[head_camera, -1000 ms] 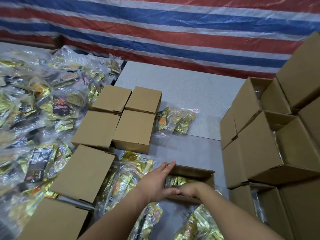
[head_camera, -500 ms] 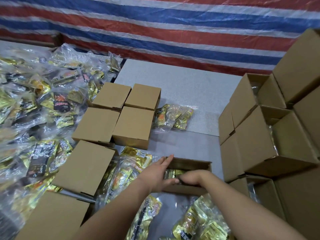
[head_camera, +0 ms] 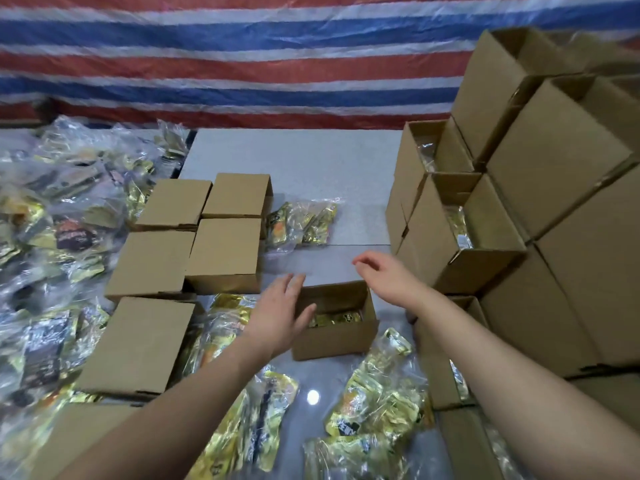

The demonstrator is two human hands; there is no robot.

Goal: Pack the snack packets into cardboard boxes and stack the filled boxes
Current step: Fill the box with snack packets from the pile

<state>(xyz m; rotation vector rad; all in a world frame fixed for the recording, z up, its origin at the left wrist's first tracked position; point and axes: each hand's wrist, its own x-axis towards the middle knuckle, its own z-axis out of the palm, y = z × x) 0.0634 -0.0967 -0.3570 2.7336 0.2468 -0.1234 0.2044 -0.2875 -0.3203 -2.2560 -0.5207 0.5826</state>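
Snack packets [head_camera: 337, 318], gold-wrapped, lie inside the small open cardboard box [head_camera: 334, 336] at lower centre of the frame, which stands on the grey tabletop [head_camera: 301, 161]. We see the left hand [head_camera: 280, 315] laid against the box's left wall, its fingers [head_camera: 294, 284] straight and slightly spread, reaching up past the rim; they do not curl round the box. The right hand [head_camera: 388, 277] hovers above and to the right of the box, touching nothing, its fingers [head_camera: 363, 261] loosely bent and apart.

Left of centre we note four closed boxes [head_camera: 194, 233] set together in a two-by-two block, and a larger closed box [head_camera: 138, 344] nearer the viewer at lower left. One clear bag of packets [head_camera: 301, 225] rests just right of that block, beside it on the tabletop. A broad heap of bagged packets [head_camera: 52, 237] fills the left edge of the frame, and further loose bags [head_camera: 377, 396] lie along the bottom, just below the open box.

At the right of the frame, stacked boxes [head_camera: 519, 202] rise in several tiers; some lie on their sides with open mouths in which we can make out gold packets. A red, white and blue striped sheet [head_camera: 242, 64] spans the top of the frame behind the tabletop.
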